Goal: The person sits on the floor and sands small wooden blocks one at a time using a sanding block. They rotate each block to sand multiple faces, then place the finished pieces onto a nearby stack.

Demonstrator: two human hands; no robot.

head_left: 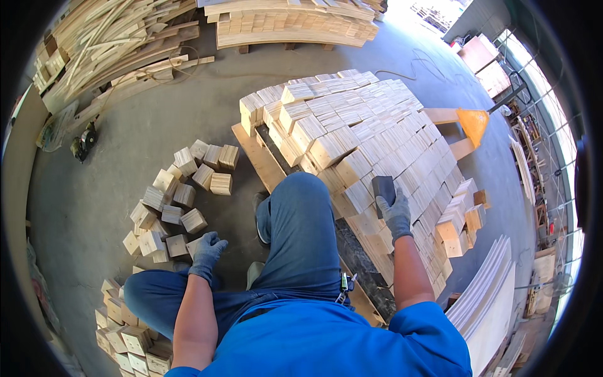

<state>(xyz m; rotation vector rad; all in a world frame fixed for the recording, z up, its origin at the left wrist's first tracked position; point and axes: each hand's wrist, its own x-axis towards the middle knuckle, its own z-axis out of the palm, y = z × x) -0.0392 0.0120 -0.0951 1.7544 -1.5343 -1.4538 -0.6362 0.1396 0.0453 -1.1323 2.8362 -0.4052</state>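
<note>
Crouching between two groups of wood, the person works with the large stack of cut wooden blocks [370, 132] on the right side and the loose blocks on the floor [182, 188] on the left. The stack stands on a pallet [257, 157] and rises in tight rows, too many to count, end grain up, running away from the person toward the upper right.

The key relation is on the right. The right hand [396, 213], gloved in grey, is raised over the near rows of the stack with its fingers closed around a dark rectangular block [383, 186], which stands roughly upright above the glove and lies against or just over the block tops; contact cannot be confirmed. One such dark block is visible. The stack lies directly ahead of and below this grip, so the right hand is much the nearer to it.

The left hand [206, 251], also gloved, is lowered beside the left knee, fingers curled loosely and holding nothing, just beside the nearest loose floor block. About twenty blocks lie scattered in that floor group, and a second cluster [125, 327] lies by the lower left, partly cut off.

Farther off lie long boards [289, 25] in piles, an orange funnel-shaped part [472, 124], and a small power tool [83, 143] on the concrete floor [144, 113].
</note>
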